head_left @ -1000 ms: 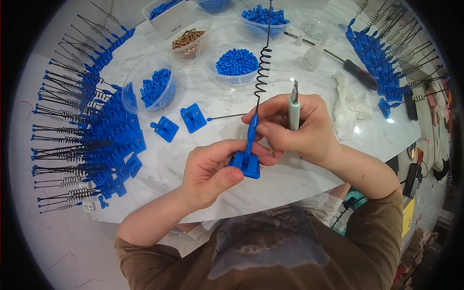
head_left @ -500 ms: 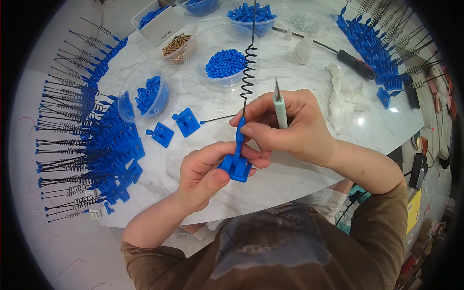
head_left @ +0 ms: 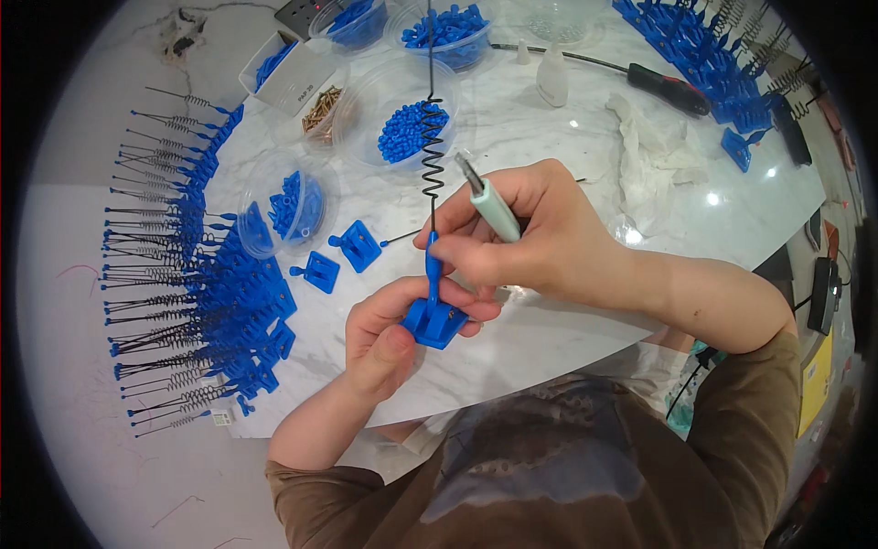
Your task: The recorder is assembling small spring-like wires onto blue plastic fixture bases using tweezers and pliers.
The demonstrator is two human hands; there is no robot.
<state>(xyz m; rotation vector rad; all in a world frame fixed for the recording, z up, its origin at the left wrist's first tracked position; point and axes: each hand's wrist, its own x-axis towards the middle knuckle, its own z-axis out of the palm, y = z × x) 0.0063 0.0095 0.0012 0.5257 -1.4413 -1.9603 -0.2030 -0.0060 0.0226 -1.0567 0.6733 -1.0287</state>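
Observation:
My left hand (head_left: 384,339) grips a blue plastic base (head_left: 437,322) from below, its thumb along the near left side. From that base rises a blue stem (head_left: 433,265), which carries a black coiled spring wire (head_left: 433,165) pointing away from me. My right hand (head_left: 526,229) pinches the stem between thumb and finger just below the wire. The same hand also keeps a pale green pen-shaped tool (head_left: 494,209) with a metal tip, leaning up and left. Two loose blue bases, one nearer (head_left: 319,272) and one farther (head_left: 356,245), lie left of my hands.
Rows of blue bases with spring wires (head_left: 233,311) crowd the left edge; others (head_left: 704,64) stand far right. Tubs hold blue beads (head_left: 412,130), brass screws (head_left: 322,108) and blue parts (head_left: 446,29). A black screwdriver (head_left: 668,89) and crumpled tissue (head_left: 645,151) lie at right.
The pale green tool has tipped from nearly upright to leaning left. The whole view has shifted and turned a little; both hands keep their hold on the blue piece.

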